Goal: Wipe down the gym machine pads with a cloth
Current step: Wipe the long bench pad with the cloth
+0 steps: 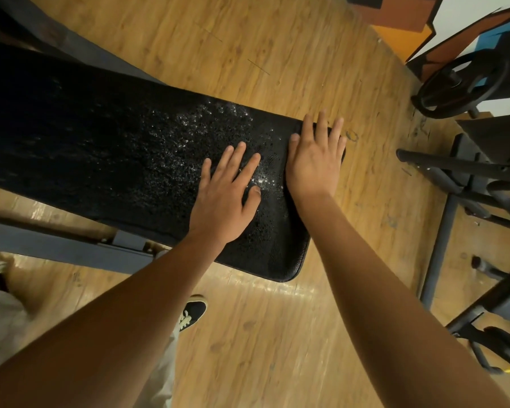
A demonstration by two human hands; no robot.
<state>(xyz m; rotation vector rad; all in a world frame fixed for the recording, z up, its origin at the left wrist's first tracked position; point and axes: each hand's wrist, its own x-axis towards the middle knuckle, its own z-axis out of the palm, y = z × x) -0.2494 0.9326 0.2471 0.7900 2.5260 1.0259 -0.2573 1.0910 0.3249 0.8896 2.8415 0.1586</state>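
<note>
Hands flat on wet pad

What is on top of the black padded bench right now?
On the black padded bench: both bare hands lie flat near its end, left hand and right hand, amid scattered white droplets. No cloth shows; anything beneath the palms is covered.

Bare forearms; pale trousers; black lace-up shoes.

Both hands lie flat on the bench pad: left hand mid-width, right hand at its right end edge.
</note>
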